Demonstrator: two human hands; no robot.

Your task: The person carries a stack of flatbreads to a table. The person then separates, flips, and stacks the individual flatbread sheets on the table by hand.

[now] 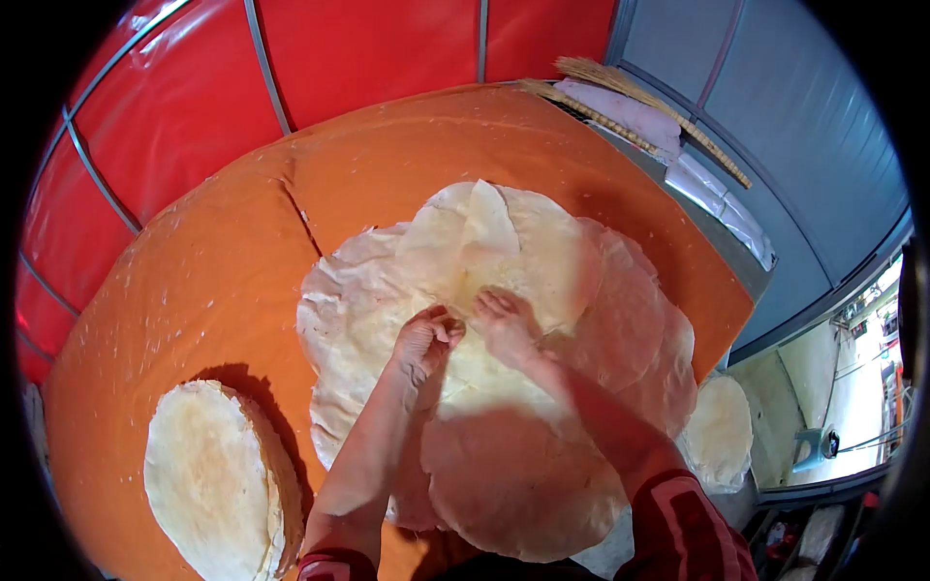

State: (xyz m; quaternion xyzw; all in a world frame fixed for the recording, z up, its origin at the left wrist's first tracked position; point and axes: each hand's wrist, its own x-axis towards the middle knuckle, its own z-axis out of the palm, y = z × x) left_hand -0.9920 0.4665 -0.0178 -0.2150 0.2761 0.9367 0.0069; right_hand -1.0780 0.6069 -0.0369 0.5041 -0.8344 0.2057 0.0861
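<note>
Thin round pale sheets of dough or flatbread [368, 281] overlap in a wide layer on the orange cloth. Over the middle of that layer, my left hand [429, 339] has its fingers curled together; what they hold, if anything, is too small to make out. Just to its right, my right hand [506, 324] reaches onto the sheets with its fingers bent and close together, and its fingertips are blurred against the pale surface. A small folded flap [489, 221] stands out at the far edge of the layer.
A thick stack of round sheets [208, 474] sits at the lower left on the orange cloth [194, 290]. Another round stack [719, 431] is at the right. Straw brushes [668, 111] and a plastic-wrapped bundle [717, 203] lie at the back right, near a grey wall.
</note>
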